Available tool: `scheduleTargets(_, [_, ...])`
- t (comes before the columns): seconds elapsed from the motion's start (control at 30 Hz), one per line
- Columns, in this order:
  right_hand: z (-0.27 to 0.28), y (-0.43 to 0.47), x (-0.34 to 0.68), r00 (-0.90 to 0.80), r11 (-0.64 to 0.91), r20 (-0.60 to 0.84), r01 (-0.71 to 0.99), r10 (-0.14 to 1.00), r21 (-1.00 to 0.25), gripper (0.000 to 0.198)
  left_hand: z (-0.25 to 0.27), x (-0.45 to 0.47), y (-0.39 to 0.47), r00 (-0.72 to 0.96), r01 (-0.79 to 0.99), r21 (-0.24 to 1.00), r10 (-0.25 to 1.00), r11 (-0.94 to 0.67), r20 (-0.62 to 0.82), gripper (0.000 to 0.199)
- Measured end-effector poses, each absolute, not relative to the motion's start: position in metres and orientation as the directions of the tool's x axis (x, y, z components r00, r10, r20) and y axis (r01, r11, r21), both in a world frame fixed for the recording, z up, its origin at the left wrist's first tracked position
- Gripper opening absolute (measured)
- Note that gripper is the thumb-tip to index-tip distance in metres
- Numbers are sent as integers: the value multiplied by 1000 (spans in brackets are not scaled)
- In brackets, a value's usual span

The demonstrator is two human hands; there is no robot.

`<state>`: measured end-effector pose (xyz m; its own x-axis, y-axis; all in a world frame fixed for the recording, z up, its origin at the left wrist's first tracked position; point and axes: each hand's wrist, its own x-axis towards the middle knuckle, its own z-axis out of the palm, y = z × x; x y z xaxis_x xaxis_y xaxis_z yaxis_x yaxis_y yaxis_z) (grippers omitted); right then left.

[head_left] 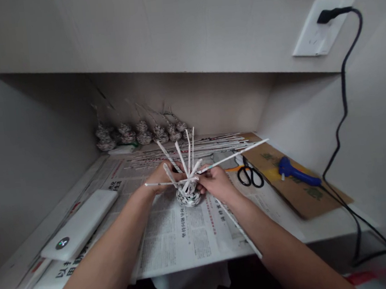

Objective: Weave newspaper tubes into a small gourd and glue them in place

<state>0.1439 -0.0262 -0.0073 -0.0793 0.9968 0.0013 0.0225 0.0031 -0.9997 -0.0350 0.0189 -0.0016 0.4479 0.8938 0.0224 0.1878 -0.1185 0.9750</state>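
A small round body woven from rolled newspaper strips point(189, 197) sits on the newspaper-covered table, with several paper stakes standing and fanning out from its top. My left hand point(162, 177) curls round its far left side, the fingers partly hidden behind the stakes. On the right, my right hand point(217, 182) has thumb and fingers pinched together at the weave's edge, closed on a rolled paper strip point(240, 152). Another long strip point(239, 228) runs from under that hand toward the table's front edge.
Several finished woven gourds point(143, 133) line the back wall. Loose paper sticks point(180, 153) lie before them. Black-handled scissors point(250, 176) and a blue glue gun point(297, 172) on cardboard point(309, 199) are to the right; a white power bank point(80, 225) lies left. A black cord point(343, 92) hangs from the wall socket.
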Motion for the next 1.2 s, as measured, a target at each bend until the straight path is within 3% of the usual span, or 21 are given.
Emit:
scheduleTargets(0.33, [-7, -25, 151, -88, 58, 51, 70, 995, -996, 10, 7, -31, 13, 412, 192, 976, 911, -104, 16, 18])
scheduleTargets(0.53, [-4, -25, 156, -147, 12, 3, 61, 989, -998, 21, 16, -24, 6, 340, 183, 981, 940, -65, -1, 22])
scheduleTargets(0.93, [-12, -22, 145, 51, 293, 299, 104, 953, -950, 13, 13, -17, 0, 458, 140, 987, 889, -82, 9, 17])
scheduleTargets(1.2, [-15, -21, 144, 50, 300, 300, 10, 953, -954, 17, 11, -11, -4, 447, 40, 998, 894, -41, 19, 27])
